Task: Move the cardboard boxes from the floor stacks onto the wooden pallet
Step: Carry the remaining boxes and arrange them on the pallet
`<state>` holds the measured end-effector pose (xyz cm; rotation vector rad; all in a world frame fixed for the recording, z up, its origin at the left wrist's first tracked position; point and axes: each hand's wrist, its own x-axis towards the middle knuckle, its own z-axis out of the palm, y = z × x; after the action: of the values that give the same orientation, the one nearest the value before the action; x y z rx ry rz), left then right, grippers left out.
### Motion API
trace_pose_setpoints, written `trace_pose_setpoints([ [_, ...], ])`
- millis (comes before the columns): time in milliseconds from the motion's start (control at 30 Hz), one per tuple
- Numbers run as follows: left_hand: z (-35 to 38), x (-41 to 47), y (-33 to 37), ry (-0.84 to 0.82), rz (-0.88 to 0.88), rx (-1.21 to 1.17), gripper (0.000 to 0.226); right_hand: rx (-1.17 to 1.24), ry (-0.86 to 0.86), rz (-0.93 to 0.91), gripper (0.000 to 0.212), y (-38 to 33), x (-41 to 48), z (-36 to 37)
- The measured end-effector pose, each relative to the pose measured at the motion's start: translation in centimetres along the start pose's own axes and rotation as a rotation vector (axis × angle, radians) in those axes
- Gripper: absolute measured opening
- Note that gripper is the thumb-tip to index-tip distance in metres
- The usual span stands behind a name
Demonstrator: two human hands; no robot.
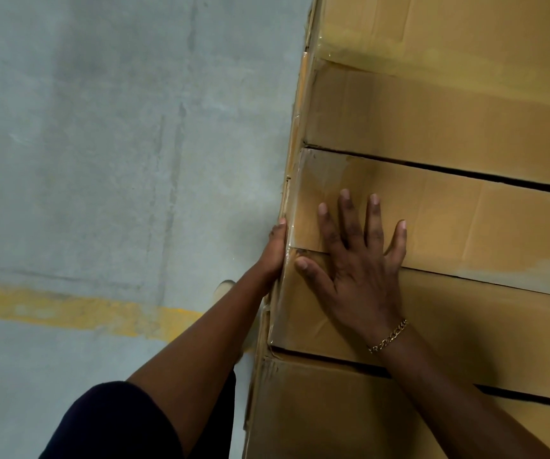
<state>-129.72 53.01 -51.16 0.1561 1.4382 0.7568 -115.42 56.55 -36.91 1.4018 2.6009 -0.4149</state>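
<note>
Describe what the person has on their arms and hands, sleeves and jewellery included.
No gloves on either hand. The right hand shows no rings; a gold-coloured chain bracelet circles its wrist. The left hand is partly hidden, with nothing worn that shows; that arm is bare up to a dark short sleeve. The right forearm is bare, no sleeve in view.

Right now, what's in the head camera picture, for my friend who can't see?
A person's right hand presses flat, fingers spread, on cardboard boxes, while the left hand rests against their side. Beside them is grey floor with a yellow line.
</note>
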Motion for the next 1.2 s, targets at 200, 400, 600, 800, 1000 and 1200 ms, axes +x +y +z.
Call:
trace_pose_setpoints([
  [200, 0.2, -0.5, -0.1, 0.025, 0.015, -0.017, 0.05, -0.001, 0.019, -0.023, 0.079, 0.0, 0.0, -0.2],
  [400, 0.1, -1.1, -0.1, 0.035, 0.037, 0.021, 0.048, -0.024, 0.027, -0.038, 0.075, 0.1, -0.1, -0.3],
  [600, 0.6, -3.6, 2.0, 0.019, 0.022, 0.024, 0.038, -0.038, 0.076, -0.058, 0.073, -0.2, -0.1, 0.0],
  [800, 0.2, -4.3, 2.5, -0.011, 0.043, 0.028, 0.029, -0.049, 0.189, -0.046, 0.069, -1.6, 0.5, 0.2],
  [1000, 0.0, -4.2, 2.5, 0.018, 0.025, 0.025, 0.03, -0.074, 0.109, -0.065, 0.069, -1.2, 0.4, 0.8],
  [1200, 0.2, -4.3, 2.6, 0.038, 0.036, 0.033, 0.031, -0.066, 0.121, -0.058, 0.069, -1.3, 0.5, 0.9],
])
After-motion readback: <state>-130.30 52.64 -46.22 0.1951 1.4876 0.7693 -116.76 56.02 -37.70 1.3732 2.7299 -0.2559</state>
